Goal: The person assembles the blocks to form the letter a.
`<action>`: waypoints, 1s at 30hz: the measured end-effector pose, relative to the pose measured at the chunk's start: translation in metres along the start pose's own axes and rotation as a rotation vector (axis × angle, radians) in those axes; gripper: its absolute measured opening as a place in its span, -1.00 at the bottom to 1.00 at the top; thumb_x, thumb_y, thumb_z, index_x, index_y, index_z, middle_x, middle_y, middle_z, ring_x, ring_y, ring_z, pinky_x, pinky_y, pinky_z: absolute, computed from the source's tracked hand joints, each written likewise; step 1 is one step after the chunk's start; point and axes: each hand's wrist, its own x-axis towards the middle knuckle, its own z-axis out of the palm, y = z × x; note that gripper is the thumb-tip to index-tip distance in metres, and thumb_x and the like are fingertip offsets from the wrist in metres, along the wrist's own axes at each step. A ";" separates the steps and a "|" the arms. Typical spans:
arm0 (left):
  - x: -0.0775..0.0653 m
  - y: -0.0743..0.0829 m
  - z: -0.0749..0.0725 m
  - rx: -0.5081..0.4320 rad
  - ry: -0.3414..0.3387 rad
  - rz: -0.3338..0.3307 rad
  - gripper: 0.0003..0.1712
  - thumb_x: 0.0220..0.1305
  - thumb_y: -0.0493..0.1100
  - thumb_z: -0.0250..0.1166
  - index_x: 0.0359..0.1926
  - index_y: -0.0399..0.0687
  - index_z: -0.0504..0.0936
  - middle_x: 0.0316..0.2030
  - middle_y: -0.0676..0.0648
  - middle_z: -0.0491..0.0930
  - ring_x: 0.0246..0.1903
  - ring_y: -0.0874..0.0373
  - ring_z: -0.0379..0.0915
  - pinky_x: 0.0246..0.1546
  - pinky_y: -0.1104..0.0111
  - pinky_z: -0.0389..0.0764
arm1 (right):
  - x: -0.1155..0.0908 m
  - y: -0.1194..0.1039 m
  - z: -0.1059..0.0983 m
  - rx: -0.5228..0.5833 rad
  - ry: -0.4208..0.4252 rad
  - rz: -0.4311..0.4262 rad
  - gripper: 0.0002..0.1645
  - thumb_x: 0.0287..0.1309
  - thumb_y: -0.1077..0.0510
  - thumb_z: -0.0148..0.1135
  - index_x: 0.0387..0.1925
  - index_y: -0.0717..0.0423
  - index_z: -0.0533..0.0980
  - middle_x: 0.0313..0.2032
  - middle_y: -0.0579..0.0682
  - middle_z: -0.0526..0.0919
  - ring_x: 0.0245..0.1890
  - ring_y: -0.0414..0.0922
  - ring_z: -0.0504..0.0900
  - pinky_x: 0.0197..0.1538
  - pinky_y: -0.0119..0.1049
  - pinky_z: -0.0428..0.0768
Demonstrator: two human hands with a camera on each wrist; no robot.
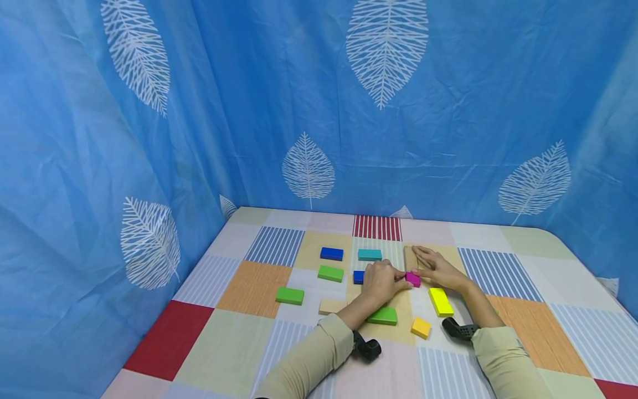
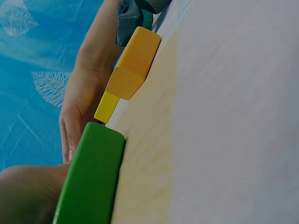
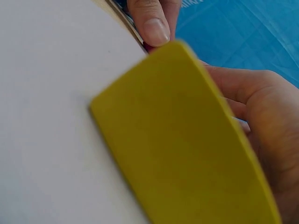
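A small magenta block lies between the two hands in the head view. My left hand pinches its left side with thumb and index finger; the right wrist view shows that thumb against a sliver of magenta. From the other side my right hand reaches in, its thumb close behind the magenta block. Its longer fingers stretch fairly straight over the edge of a plain wooden block. A yellow block sits below the right hand, and a green block lies near the left wrist.
Blue, teal and several green blocks lie to the left on the patchwork tablecloth. Another blue block and a beige block are partly behind the left arm. An orange block lies between the wrists. Blue curtains enclose the table.
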 end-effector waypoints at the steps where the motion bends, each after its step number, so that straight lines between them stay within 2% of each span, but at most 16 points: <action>1: 0.000 0.000 0.000 -0.001 -0.004 -0.003 -0.55 -0.08 0.40 0.24 -0.18 0.41 0.69 -0.50 0.22 0.48 -0.50 0.34 0.31 -0.51 0.53 0.21 | 0.000 0.000 0.000 -0.003 0.000 -0.001 -0.12 0.15 0.01 0.20 0.34 0.34 0.06 0.31 0.37 0.02 0.28 0.39 -0.08 0.17 0.39 -0.10; 6: 0.001 0.001 -0.001 -0.005 -0.026 -0.007 -0.50 -0.12 0.43 0.26 -0.15 0.41 0.68 -0.51 0.21 0.48 -0.50 0.32 0.31 -0.50 0.52 0.21 | 0.000 0.003 0.000 0.012 0.002 -0.053 -0.16 0.18 0.08 0.18 0.33 0.39 0.05 0.33 0.38 -0.02 0.29 0.38 -0.09 0.22 0.34 -0.28; 8: 0.001 0.001 -0.002 -0.005 -0.029 -0.004 -0.47 -0.14 0.44 0.26 -0.14 0.41 0.68 -0.52 0.21 0.48 -0.50 0.32 0.31 -0.50 0.52 0.21 | 0.000 0.004 0.000 0.022 0.010 -0.061 -0.18 0.20 0.10 0.16 0.33 0.39 0.05 0.34 0.38 -0.04 0.30 0.36 -0.08 0.24 0.31 -0.30; 11: 0.000 0.001 -0.004 -0.006 -0.019 -0.002 -0.45 -0.13 0.44 0.26 -0.12 0.39 0.68 -0.49 0.20 0.50 -0.45 0.30 0.32 -0.44 0.50 0.22 | -0.002 0.003 0.000 0.062 0.029 -0.013 -0.18 0.22 0.06 0.15 0.36 0.33 0.03 0.36 0.31 -0.04 0.31 0.31 -0.06 0.26 0.26 -0.18; 14: -0.002 0.003 -0.007 -0.018 0.032 0.005 -0.47 -0.08 0.43 0.25 -0.12 0.36 0.68 -0.39 0.19 0.52 -0.36 0.29 0.34 -0.37 0.49 0.24 | -0.003 0.001 0.000 0.127 0.048 0.047 -0.15 0.22 0.02 0.15 0.39 0.22 0.01 0.38 0.23 -0.02 0.33 0.26 -0.04 0.26 0.23 -0.04; 16: -0.002 0.006 -0.010 -0.051 0.080 0.045 -0.51 -0.03 0.38 0.26 -0.12 0.33 0.69 -0.37 0.18 0.53 -0.35 0.31 0.34 -0.36 0.53 0.25 | -0.004 0.001 -0.001 0.163 0.043 0.051 -0.15 0.22 0.01 0.15 0.40 0.19 -0.01 0.38 0.21 -0.02 0.33 0.25 -0.02 0.24 0.24 0.00; 19: -0.002 0.014 -0.014 -0.122 0.103 0.160 -0.54 0.03 0.30 0.27 -0.09 0.25 0.68 -0.30 0.18 0.56 -0.38 0.39 0.35 -0.44 0.68 0.25 | -0.004 0.003 -0.003 0.202 0.027 0.013 -0.19 0.25 0.06 0.12 0.39 0.20 -0.01 0.37 0.23 0.00 0.32 0.25 0.01 0.25 0.22 0.01; 21: -0.003 0.022 -0.016 -0.155 0.078 0.230 -0.52 0.04 0.27 0.28 -0.05 0.20 0.66 -0.27 0.18 0.59 -0.40 0.43 0.39 -0.47 0.73 0.28 | -0.004 0.005 -0.005 0.213 0.021 -0.005 -0.21 0.26 0.07 0.11 0.39 0.20 0.01 0.36 0.23 0.02 0.31 0.25 0.03 0.25 0.21 0.02; 23: -0.005 0.030 -0.016 -0.162 0.020 0.276 -0.47 0.04 0.29 0.28 -0.01 0.19 0.64 -0.20 0.21 0.60 -0.38 0.47 0.41 -0.47 0.75 0.32 | -0.003 0.006 -0.007 0.213 0.017 -0.012 -0.22 0.26 0.09 0.11 0.39 0.21 0.02 0.35 0.25 0.03 0.30 0.26 0.04 0.24 0.21 0.03; 25: -0.007 0.037 -0.014 -0.146 -0.038 0.291 -0.43 0.01 0.32 0.27 0.03 0.24 0.60 -0.17 0.25 0.60 -0.35 0.48 0.42 -0.46 0.73 0.33 | -0.002 0.008 -0.007 0.211 0.019 0.003 -0.22 0.25 0.07 0.11 0.39 0.20 0.03 0.35 0.24 0.04 0.31 0.25 0.04 0.24 0.23 0.03; 27: -0.008 0.042 -0.011 -0.135 -0.092 0.300 -0.39 -0.01 0.34 0.27 0.06 0.26 0.58 -0.23 0.28 0.59 -0.42 0.49 0.36 -0.52 0.71 0.30 | -0.001 0.009 -0.008 0.220 0.015 0.019 -0.20 0.24 0.05 0.13 0.39 0.18 0.03 0.35 0.24 0.05 0.31 0.24 0.02 0.24 0.23 0.04; 30: -0.009 0.046 -0.007 -0.123 -0.148 0.298 -0.35 -0.02 0.37 0.26 0.10 0.28 0.54 -0.13 0.28 0.57 -0.40 0.48 0.34 -0.53 0.68 0.30 | 0.001 0.013 -0.009 0.235 0.012 0.035 -0.18 0.23 0.02 0.14 0.40 0.16 0.02 0.35 0.23 0.06 0.32 0.22 0.03 0.25 0.20 0.05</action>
